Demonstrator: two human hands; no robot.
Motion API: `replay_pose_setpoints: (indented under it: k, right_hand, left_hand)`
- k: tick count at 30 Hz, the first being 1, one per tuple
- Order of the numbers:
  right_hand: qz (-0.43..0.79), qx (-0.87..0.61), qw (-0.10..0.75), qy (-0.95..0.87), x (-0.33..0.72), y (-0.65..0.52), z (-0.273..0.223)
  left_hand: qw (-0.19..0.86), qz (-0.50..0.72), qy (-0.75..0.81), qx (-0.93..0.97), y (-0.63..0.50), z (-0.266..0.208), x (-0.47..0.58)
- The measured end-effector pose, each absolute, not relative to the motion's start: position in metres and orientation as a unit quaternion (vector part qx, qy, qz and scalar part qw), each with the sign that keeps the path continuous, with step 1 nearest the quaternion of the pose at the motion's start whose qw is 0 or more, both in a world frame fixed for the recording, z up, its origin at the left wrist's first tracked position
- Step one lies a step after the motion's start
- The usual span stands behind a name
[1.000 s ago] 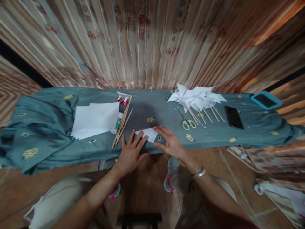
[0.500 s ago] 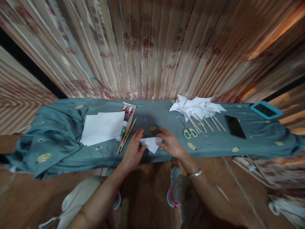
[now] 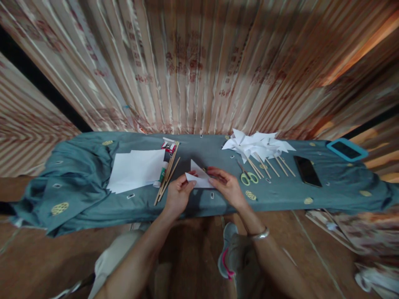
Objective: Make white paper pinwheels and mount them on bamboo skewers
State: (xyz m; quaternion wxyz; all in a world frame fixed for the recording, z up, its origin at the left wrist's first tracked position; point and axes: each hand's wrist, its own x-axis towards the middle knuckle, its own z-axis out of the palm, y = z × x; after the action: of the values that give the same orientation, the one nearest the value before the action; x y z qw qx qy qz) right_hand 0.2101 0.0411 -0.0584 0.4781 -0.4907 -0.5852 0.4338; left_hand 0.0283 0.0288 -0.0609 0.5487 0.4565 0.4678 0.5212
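A small folded sheet of white paper (image 3: 202,181) is held just above the cloth, one pointed flap standing up at its top. My left hand (image 3: 181,191) pinches its left corner between thumb and fingers. At the right corner, my right hand (image 3: 227,186) grips the paper with thumb and bent fingers. Wooden sticks (image 3: 166,178) lie close to my left hand, beside a green and white glue stick (image 3: 161,174). Scissors with green handles (image 3: 248,177) rest to the right of my right hand.
White paper sheets (image 3: 135,170) are stacked at left, with a small red box (image 3: 168,146) nearby. Paper pinwheels (image 3: 258,145) on sticks lie at back right. A black phone (image 3: 307,170) and a blue-framed tablet (image 3: 347,149) lie further right on the green cloth (image 3: 199,143).
The paper was a downward-pointing triangle lying between spread hands. Now it is lifted and turned, its point upward, with both hands closed on its corners.
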Motion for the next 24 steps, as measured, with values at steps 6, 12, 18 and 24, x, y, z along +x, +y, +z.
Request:
replay_pose_setpoints:
  k: [6,12,18,24]
  right_hand:
    - [0.618,-0.547,0.378,-0.419,0.218,0.045,-0.063]
    - [0.699,-0.521,0.325,-0.368,0.218,0.035,-0.062]
    - [0.71,-0.497,0.311,-0.39,0.227,0.033,-0.062]
    - [0.67,-0.527,0.349,-0.39,0.23,0.037,-0.067]
  left_hand:
    - [0.243,0.471,0.46,0.712,0.017,-0.047,0.019]
    - [0.147,0.428,0.414,0.79,0.009,-0.045,0.013]
    - [0.151,0.401,0.386,0.817,0.003,-0.048,0.006]
    - [0.276,0.346,0.378,0.813,-0.012,-0.053,0.011]
